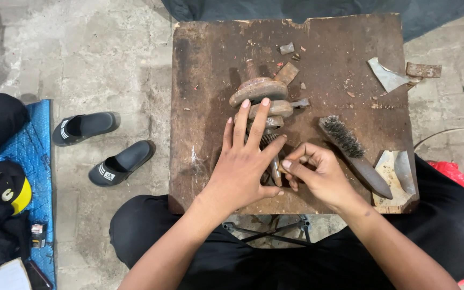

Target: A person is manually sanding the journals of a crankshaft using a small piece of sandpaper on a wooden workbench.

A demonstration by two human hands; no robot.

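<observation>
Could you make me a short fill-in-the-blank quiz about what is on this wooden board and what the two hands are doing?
1. The left hand lies flat on a stack of rusty ____ parts.
2. To the right of the right hand lies a wire ____ with a dark handle.
3. The wooden board rests across the person's ____.
4. On the floor at the left lie two black ____.

Missing words: metal; brush; lap; slippers

A small boxlike package, dark with pale and red markings, is seen lying on the blue mat at lower left.
</observation>
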